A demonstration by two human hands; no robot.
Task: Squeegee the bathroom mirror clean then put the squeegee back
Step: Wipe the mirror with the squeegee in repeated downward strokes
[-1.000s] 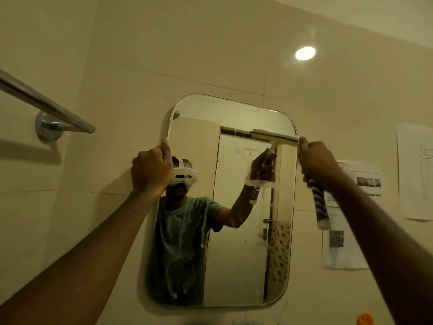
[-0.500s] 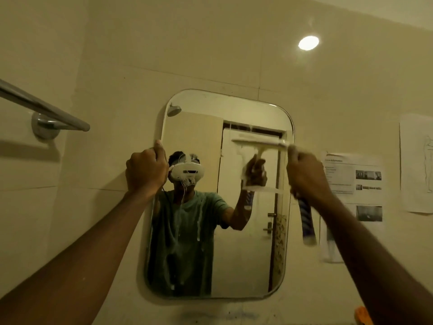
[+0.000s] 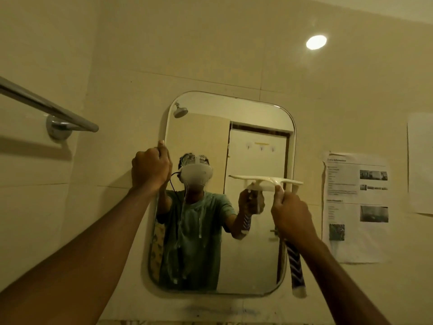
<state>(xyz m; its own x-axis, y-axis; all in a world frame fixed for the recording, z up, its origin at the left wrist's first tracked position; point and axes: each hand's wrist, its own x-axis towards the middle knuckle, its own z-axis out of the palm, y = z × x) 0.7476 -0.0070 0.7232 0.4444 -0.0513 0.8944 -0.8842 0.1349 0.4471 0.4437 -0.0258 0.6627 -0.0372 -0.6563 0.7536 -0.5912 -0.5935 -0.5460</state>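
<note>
My white plastic squeegee with the blue-striped handle (image 3: 266, 180) sits level, halfway down the right side of the rounded rectangular wall mirror (image 3: 248, 259). I can't quite tell whether its blade fully meets the glass. My right hand (image 3: 293, 216) is clamped round the handle, and my left hand (image 3: 151, 168) grips the mirror's left edge. I should press evenly, pull straight down, then overlap toward the white drips (image 3: 187, 221).

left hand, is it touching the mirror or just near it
Touching. The head view shows the left hand gripping the left edge of the mirror, thumb lying along the rim, with no gap between them.
</note>
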